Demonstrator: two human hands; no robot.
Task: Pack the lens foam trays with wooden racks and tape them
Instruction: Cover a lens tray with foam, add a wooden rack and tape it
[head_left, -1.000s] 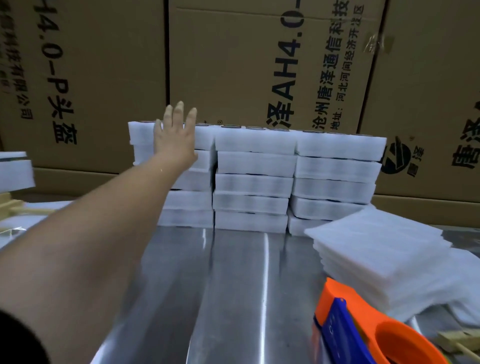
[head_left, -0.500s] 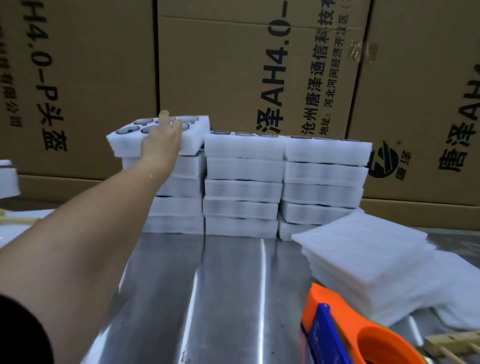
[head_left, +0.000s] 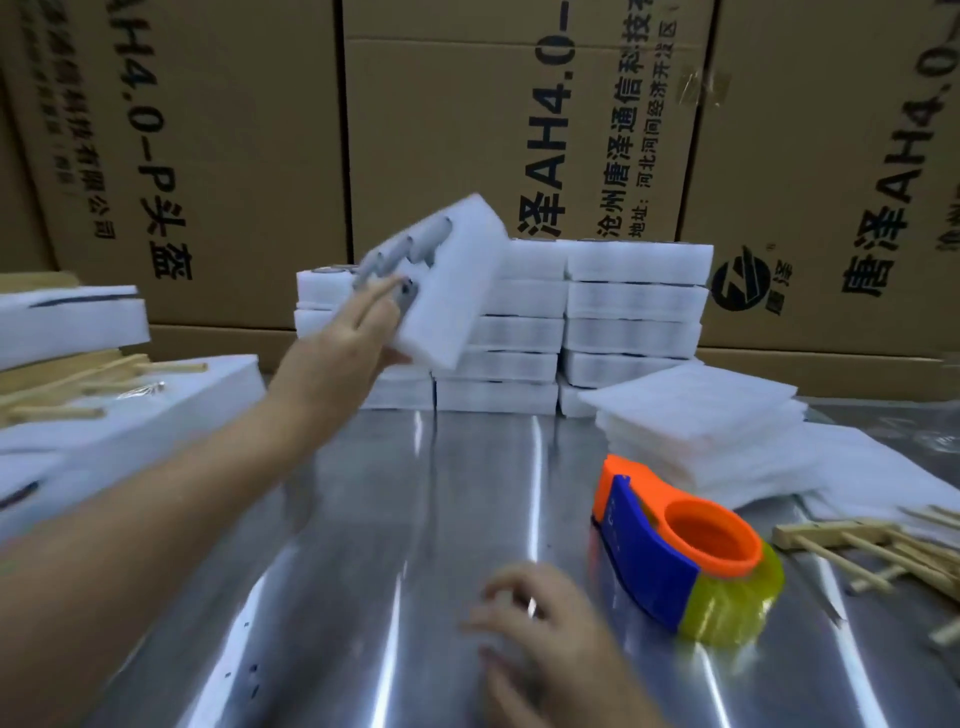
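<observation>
Up near the back of the steel table (head_left: 415, 519), the left hand (head_left: 345, 338) grips the lens foam tray (head_left: 457, 280) by its near corner, fingers (head_left: 379, 291) across the pocketed top face, thumb underneath; the tray's tipped steeply, just in front of the stacks (head_left: 634, 312), I'd guess to bring it down for packing; the right hand (head_left: 540, 618) hovers low, loosely curled, holding nothing, near the tape dispenser (head_left: 680, 551); wooden racks (head_left: 857, 545) lie at the right
</observation>
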